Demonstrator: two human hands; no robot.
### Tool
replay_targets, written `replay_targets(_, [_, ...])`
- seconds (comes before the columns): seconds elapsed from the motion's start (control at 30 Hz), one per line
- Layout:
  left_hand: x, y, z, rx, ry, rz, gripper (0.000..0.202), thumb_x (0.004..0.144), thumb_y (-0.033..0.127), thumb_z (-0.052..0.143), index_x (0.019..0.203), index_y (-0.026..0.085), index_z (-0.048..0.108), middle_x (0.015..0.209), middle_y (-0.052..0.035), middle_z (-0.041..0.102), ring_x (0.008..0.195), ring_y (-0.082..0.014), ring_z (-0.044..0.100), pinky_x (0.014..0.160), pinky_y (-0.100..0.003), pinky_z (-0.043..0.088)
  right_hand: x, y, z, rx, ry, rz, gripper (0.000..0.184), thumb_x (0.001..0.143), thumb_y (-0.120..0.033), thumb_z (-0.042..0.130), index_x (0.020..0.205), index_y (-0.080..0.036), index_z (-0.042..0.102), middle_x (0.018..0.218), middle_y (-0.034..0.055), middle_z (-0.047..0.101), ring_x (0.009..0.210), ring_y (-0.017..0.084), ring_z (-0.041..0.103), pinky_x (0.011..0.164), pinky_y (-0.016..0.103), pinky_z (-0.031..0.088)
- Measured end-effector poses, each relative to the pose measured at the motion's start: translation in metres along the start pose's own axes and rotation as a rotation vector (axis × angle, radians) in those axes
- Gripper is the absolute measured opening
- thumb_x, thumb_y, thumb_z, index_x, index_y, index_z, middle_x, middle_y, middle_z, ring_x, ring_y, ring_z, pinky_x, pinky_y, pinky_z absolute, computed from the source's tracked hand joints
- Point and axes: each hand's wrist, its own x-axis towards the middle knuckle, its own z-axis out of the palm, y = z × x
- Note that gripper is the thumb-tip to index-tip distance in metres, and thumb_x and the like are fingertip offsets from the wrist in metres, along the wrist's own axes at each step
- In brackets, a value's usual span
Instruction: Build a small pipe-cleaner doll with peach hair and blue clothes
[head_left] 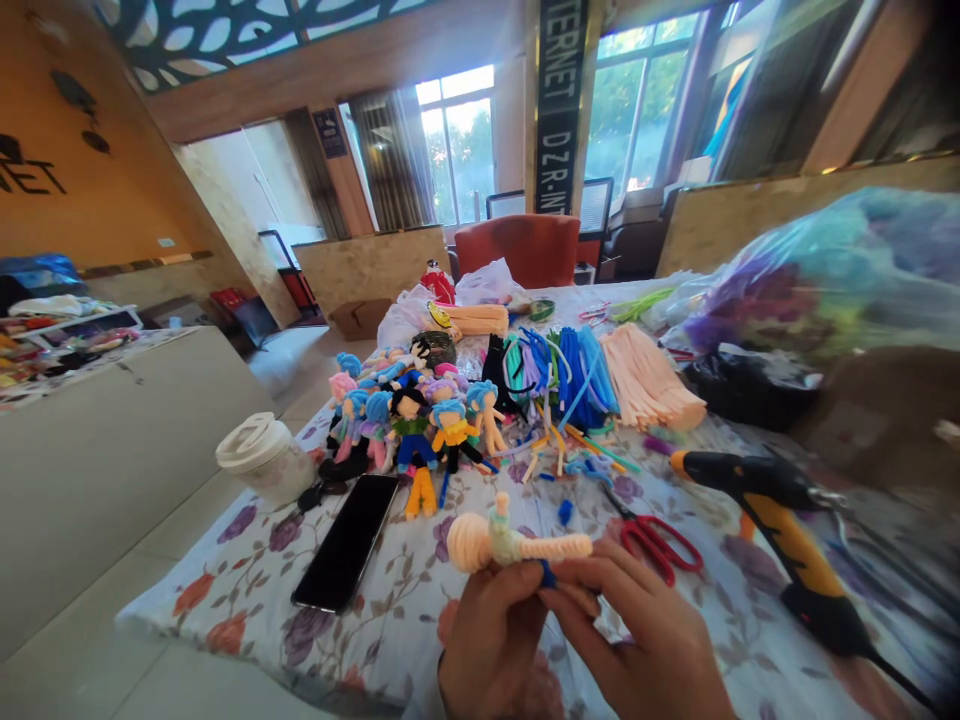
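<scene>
Both hands meet low in the middle of the head view, over the flowered cloth. My left hand (491,620) is closed on a small pipe-cleaner doll (504,538), which has a round peach head and a pale green body and lies sideways with its head to the left. Between the fingertips of my right hand (637,620) is a short blue pipe-cleaner piece (548,574), pressed against the doll's underside. Part of the doll is hidden behind my fingers. Red-handled scissors (664,545) lie just beyond my right hand.
Finished dolls (412,410) crowd the table's left middle, with bundled pipe cleaners (574,375) to their right. A black phone (349,540) and a white lidded cup (262,455) stand at left. A yellow-black glue gun (795,545) with its cord lies at right, before a plastic bag (840,260).
</scene>
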Motion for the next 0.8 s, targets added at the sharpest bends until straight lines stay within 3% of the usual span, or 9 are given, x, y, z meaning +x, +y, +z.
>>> replay_targets(0.13, [0.004,-0.001,-0.002,-0.029,0.004,-0.009,0.013,0.07,0.021,0.068,0.065,0.011,0.075,0.063,-0.0064,0.072,0.063,-0.0168,0.063,0.067,-0.028,0.047,-0.001,0.005,-0.001,-0.031,-0.01,-0.041,0.009,0.092,-0.03,0.056,0.095,-0.022,0.061,0.08,0.0015,0.066,0.073,0.015,0.067,0.059,0.022,0.053])
replay_targets(0.23, [0.006,-0.001,-0.002,-0.088,0.042,0.014,0.007,0.069,0.016,0.07,0.071,0.013,0.076,0.072,-0.0048,0.075,0.069,-0.0155,0.064,0.07,-0.026,0.047,0.0,0.008,-0.004,-0.028,-0.048,-0.098,0.008,0.094,-0.027,0.055,0.093,-0.023,0.061,0.08,0.0007,0.065,0.071,0.013,0.066,0.062,0.021,0.053])
replay_targets(0.33, [0.005,0.001,-0.001,-0.073,-0.004,-0.002,0.009,0.072,0.016,0.068,0.072,0.012,0.076,0.073,-0.0057,0.075,0.071,-0.0168,0.065,0.07,-0.028,0.048,0.001,0.009,-0.005,-0.005,-0.076,-0.095,0.008,0.094,-0.025,0.054,0.09,-0.022,0.06,0.079,0.0004,0.064,0.069,0.012,0.065,0.061,0.02,0.053])
replay_targets(0.47, [0.005,0.004,0.0,-0.088,-0.028,0.01,0.009,0.072,0.016,0.069,0.071,0.011,0.076,0.072,-0.0055,0.074,0.069,-0.0158,0.064,0.068,-0.026,0.048,-0.001,0.01,-0.004,0.003,-0.073,-0.076,0.008,0.093,-0.025,0.056,0.1,-0.022,0.059,0.085,0.0017,0.066,0.078,0.014,0.067,0.066,0.021,0.054])
replay_targets(0.6, [0.006,0.003,-0.002,-0.059,-0.009,0.004,0.012,0.073,0.018,0.068,0.079,0.011,0.077,0.072,-0.0053,0.073,0.073,-0.0167,0.064,0.068,-0.026,0.048,0.0,0.008,-0.001,-0.004,-0.065,-0.086,0.006,0.093,-0.022,0.055,0.092,-0.023,0.061,0.082,0.0006,0.066,0.072,0.013,0.066,0.064,0.02,0.054])
replay_targets(0.7, [0.006,0.003,-0.007,-0.026,-0.016,-0.013,0.014,0.074,0.02,0.071,0.084,0.012,0.076,0.076,-0.0056,0.073,0.074,-0.016,0.063,0.071,-0.026,0.049,0.0,0.011,-0.006,0.034,-0.078,-0.04,0.005,0.09,-0.021,0.058,0.093,-0.023,0.062,0.084,0.0004,0.067,0.076,0.013,0.067,0.067,0.019,0.054])
replay_targets(0.8, [0.007,0.005,-0.015,0.043,0.039,-0.024,0.013,0.073,0.023,0.076,0.082,0.013,0.075,0.074,-0.0041,0.071,0.069,-0.0135,0.062,0.067,-0.025,0.049,-0.005,0.02,-0.02,0.071,-0.089,0.096,0.011,0.085,-0.025,0.065,0.096,-0.023,0.062,0.085,-0.0002,0.069,0.076,0.013,0.068,0.068,0.018,0.055])
